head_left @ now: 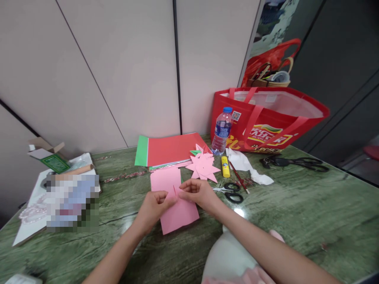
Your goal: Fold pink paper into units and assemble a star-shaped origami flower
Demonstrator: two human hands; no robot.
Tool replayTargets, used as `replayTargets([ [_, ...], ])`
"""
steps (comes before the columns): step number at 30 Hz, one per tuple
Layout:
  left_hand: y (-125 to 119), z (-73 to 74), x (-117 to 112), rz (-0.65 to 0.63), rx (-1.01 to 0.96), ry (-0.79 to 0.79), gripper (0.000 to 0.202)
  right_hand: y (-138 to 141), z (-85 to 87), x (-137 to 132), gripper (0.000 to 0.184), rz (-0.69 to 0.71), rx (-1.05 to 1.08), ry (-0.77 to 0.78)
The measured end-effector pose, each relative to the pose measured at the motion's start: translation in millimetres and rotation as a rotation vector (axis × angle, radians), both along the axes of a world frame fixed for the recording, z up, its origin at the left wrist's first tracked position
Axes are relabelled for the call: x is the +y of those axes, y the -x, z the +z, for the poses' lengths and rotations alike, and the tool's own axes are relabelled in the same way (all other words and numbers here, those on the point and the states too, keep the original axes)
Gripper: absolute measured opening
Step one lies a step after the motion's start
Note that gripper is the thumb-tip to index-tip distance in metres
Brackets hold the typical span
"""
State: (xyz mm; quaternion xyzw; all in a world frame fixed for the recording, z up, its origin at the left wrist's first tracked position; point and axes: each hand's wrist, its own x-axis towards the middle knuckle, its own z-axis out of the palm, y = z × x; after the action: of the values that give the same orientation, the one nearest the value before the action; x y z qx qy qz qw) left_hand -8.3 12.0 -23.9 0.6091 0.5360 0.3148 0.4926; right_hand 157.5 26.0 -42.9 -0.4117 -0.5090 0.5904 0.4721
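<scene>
A pink paper sheet lies on the table in front of me, with a crease or fold across its middle. My left hand pinches pink paper from the left, thumb pointing toward the centre. From the right, my right hand pinches the same paper between thumb and fingertips. A thin red line shows between the two hands; whether it is a slit or a folded edge I cannot tell. Just beyond my right hand sit layered pink paper stars. Black-handled scissors lie to its right.
Behind are red paper sheets with a green edge. A yellow glue stick, a pencil, white tissue, a water bottle and larger black scissors lie right. A red bag stands behind; a green box is left.
</scene>
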Motion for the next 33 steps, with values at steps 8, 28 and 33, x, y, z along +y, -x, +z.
replayTargets([
  [8,-0.1,-2.9,-0.3,0.007,0.013,-0.009,0.046,-0.1,1.8,-1.2,0.030,0.002,0.012,0.045],
  [28,-1.0,-6.1,-1.0,0.006,0.043,-0.040,0.047,-0.1,0.2,-0.8,0.043,0.029,0.048,0.132],
  [33,-1.2,-5.3,-1.2,0.010,0.046,-0.043,0.048,-0.7,-0.2,-1.4,0.043,0.034,0.048,0.135],
])
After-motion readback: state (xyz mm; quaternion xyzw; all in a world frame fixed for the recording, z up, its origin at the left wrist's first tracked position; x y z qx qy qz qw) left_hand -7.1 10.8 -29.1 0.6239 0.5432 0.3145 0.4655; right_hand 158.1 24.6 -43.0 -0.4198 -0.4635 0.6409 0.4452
